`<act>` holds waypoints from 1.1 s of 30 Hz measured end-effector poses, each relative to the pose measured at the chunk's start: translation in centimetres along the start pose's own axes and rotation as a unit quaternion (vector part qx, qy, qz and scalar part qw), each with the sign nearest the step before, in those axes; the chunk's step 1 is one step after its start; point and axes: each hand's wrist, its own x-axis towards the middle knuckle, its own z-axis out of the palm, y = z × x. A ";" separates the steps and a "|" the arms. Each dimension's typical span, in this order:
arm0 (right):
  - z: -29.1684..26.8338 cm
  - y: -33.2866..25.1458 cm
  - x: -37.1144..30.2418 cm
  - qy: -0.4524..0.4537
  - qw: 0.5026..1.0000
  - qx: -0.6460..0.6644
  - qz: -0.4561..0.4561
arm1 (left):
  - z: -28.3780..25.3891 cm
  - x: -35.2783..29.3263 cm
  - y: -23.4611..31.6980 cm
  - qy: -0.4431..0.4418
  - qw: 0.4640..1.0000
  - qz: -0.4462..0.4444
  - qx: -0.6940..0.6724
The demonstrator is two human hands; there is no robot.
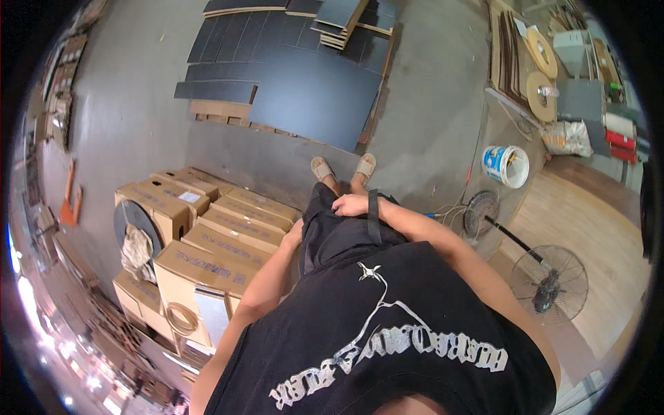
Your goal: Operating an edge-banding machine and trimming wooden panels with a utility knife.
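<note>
My right hand (pixel 350 205) rests at the front of my black shorts (pixel 332 235), its fingers curled in. Whatever it may grip there is too small to make out. A dark band circles that wrist. Down at the left side of the shorts is my left hand (pixel 295 234), next to stacked cardboard cartons (pixel 228 238); the cloth hides its fingers. Ahead of my sandalled feet lies a low stack of dark grey panels (pixel 315 97), with a few short boards (pixel 339 28) piled on its far part.
To the right stand a white and blue bucket (pixel 505 166), a pedestal fan (pixel 550 283) and a large pale wooden sheet (pixel 581 228). A round dark disc (pixel 138 228) with cloth leans by the cartons. An orange-handled tool (pixel 69 200) lies far left.
</note>
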 end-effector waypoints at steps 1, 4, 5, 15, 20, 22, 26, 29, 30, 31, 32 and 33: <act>-0.2 0.2 -0.9 0.009 1.000 0.009 -0.006 | 0.0 -0.2 -0.3 0.007 1.000 -0.021 -0.020; -0.9 0.3 -3.7 0.011 0.996 0.091 0.004 | 0.4 0.7 -1.6 0.001 0.982 -0.125 -0.139; -0.4 1.6 -4.2 0.025 0.995 0.102 0.001 | 0.4 0.8 -1.0 -0.009 0.984 -0.128 -0.124; 0.4 7.2 -7.8 0.246 0.938 0.212 -0.126 | -1.0 1.2 9.2 0.019 0.948 -0.037 0.315; 0.1 7.8 -9.3 0.279 0.915 0.272 -0.105 | -0.6 0.0 14.6 0.154 0.899 0.027 0.410; -1.3 6.3 -11.0 0.270 0.928 0.256 -0.031 | -2.9 -0.4 13.7 0.149 0.852 -0.018 0.502; 0.1 11.0 -10.1 0.278 0.868 0.400 -0.094 | -1.8 -4.1 17.6 0.210 0.848 0.047 0.484; 0.1 11.5 -10.2 0.303 0.843 0.439 -0.074 | -1.7 -7.3 20.0 0.268 0.900 0.094 0.332; 0.1 12.0 -9.7 0.307 0.822 0.474 -0.072 | -2.8 -7.3 19.0 0.276 0.901 0.103 0.318; 0.3 11.9 -9.4 0.308 0.823 0.473 -0.069 | -4.0 -7.4 18.4 0.274 0.903 0.103 0.315; 0.5 11.5 -9.2 0.315 0.803 0.503 -0.051 | -5.4 -7.3 17.3 0.255 0.930 0.069 0.255; 0.5 11.1 -8.8 0.321 0.783 0.532 -0.033 | -6.7 -7.2 16.1 0.234 0.952 0.033 0.192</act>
